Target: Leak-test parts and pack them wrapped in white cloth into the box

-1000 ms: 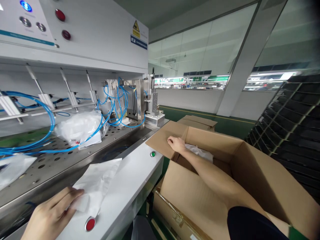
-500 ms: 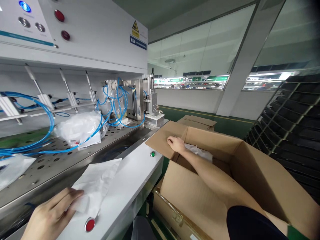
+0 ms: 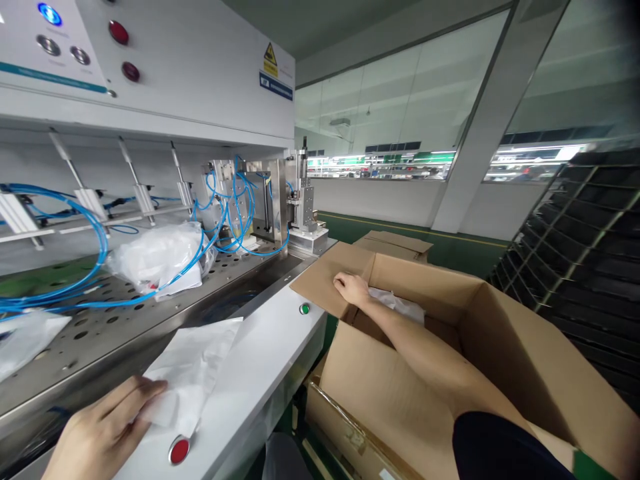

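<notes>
My left hand (image 3: 103, 430) lies at the bottom left on the machine's white front ledge (image 3: 273, 343), fingers stretched flat on the near corner of a flat white plastic bag (image 3: 197, 363). My right arm reaches across into a large open cardboard box (image 3: 450, 373). My right hand (image 3: 353, 288) rests on the box's far left flap, fingers curled over its edge. Just beside that hand, white plastic-wrapped goods (image 3: 397, 305) lie inside the box.
A bundle of clear plastic bags (image 3: 157, 257) sits on the perforated steel deck (image 3: 90, 327) among blue air hoses (image 3: 95, 267). A red button (image 3: 179, 451) and a green button (image 3: 305, 309) are on the ledge. Another carton (image 3: 395, 245) stands behind; black trays (image 3: 585, 247) are stacked at right.
</notes>
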`<state>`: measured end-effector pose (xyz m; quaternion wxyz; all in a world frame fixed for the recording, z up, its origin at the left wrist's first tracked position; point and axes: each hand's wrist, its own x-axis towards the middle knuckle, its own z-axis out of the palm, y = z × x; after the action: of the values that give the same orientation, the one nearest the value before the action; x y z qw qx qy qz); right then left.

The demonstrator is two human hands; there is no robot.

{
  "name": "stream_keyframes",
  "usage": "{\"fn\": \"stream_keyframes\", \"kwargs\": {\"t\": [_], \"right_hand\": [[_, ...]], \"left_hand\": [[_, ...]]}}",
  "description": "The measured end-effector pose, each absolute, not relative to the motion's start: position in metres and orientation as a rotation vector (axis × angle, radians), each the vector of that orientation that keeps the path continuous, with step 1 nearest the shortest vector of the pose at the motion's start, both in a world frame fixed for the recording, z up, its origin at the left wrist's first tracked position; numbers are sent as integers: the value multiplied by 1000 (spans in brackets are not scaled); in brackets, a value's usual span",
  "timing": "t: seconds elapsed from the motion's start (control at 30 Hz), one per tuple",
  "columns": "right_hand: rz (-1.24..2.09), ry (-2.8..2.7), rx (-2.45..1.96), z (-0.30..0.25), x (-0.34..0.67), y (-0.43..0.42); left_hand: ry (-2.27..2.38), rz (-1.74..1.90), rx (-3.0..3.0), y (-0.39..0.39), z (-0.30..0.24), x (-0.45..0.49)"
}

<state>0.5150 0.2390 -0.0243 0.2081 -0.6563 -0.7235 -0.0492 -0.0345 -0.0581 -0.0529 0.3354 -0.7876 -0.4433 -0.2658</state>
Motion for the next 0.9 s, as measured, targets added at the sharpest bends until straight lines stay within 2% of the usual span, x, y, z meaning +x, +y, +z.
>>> {"fn": "stream_keyframes", "kwargs": {"t": [0.9], "right_hand": [[-141,-2018,-1825,-25,515,239]], "left_hand": [[-1130,-701,-2064,-58,-52,-35]]}}
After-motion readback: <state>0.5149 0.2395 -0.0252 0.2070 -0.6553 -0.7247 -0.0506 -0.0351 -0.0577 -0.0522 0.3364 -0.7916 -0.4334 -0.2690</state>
